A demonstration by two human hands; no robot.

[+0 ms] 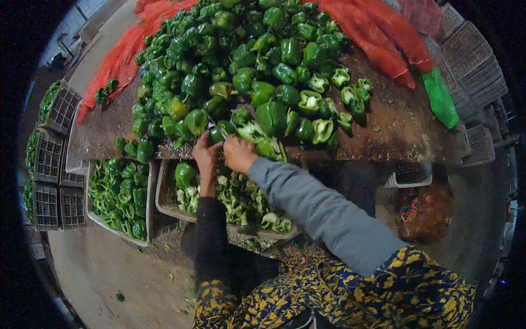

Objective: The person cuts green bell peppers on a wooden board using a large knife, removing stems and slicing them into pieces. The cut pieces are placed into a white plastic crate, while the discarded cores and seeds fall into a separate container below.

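My left hand (205, 153) grips a small green bell pepper (215, 135) at the front edge of the table. Close beside it on the right, my right hand (238, 154) is closed around what looks like a thin knife (222, 132), its handle hidden in the fist. The blade's light edge shows against the peppers. A large heap of whole green bell peppers (246, 53) rises beyond both hands. Cut pepper halves (322, 130) with pale insides lie to the right of my hands. One pepper in the heap (177, 107) is partly yellow.
Below the table edge stand a crate of cut green peppers (119, 197) and a tub (163, 201) holding pale pepper cores (242, 197). Red mesh sacking (365, 33) flanks the heap. Stacked plastic crates (470, 57) stand right; filled ones (48, 160) stand left.
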